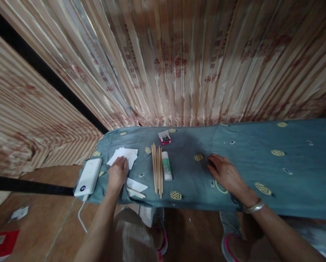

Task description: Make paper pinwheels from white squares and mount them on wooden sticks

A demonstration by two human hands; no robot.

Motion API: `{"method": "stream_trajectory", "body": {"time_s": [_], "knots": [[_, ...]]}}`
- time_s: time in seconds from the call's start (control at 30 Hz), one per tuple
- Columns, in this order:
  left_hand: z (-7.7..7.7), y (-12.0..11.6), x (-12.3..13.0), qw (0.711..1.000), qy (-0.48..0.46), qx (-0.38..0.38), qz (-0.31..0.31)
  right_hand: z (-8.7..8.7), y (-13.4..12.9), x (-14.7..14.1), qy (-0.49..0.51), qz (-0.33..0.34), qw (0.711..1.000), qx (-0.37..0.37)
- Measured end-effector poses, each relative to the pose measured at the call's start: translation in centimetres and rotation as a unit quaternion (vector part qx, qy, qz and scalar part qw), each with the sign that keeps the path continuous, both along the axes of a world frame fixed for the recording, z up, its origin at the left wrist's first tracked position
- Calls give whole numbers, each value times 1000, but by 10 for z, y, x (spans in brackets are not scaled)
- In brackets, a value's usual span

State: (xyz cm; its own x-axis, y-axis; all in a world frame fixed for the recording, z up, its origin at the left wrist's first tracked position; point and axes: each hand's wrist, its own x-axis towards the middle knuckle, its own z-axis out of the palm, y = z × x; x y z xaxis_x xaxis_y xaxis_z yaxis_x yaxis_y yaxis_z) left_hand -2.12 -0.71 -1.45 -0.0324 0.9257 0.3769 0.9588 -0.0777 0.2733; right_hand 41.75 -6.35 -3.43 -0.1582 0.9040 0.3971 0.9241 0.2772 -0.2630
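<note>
My left hand (117, 171) is at a loose pile of white paper pieces (130, 154), its fingers bent and closed on the paper's near edge. Below it lie a separate white paper piece (141, 185) and a pale rolled stick (136, 192). My right hand (225, 175) rests low over the cloth on the right, thumb and fingers curled towards each other. A thin, faint thing shows at its fingertips, too small to name. Between my hands lie several wooden sticks (157, 171) side by side and a green-and-white glue stick (166, 166).
A small open red-and-white box (165, 137) with dark bits inside stands behind the sticks. A white power bank (89, 176) with a cable (81, 218) sits at the left edge. Blue pineapple-print cloth (244, 156) covers the table; a pleated curtain (179, 72) hangs behind.
</note>
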Motion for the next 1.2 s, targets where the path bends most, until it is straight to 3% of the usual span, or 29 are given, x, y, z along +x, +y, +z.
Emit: {"method": "stream_trajectory", "body": {"time_s": [0.23, 0.53, 0.67, 0.83, 1.2], "knots": [[18, -4, 5, 996, 15, -39, 77, 2, 0, 1, 12, -2, 1000, -12], [25, 0, 1, 985, -107, -38, 130, 4, -1, 0, 17, -8, 1000, -12], [27, -1, -1, 963, -219, -25, 154, 4, -1, 0, 16, -8, 1000, -15], [31, -3, 2, 940, -283, -26, 187, 2, -2, 1, 10, -6, 1000, -15], [33, -7, 1, 940, -304, -24, 149, 2, -2, 2, 13, -7, 1000, -12]]}}
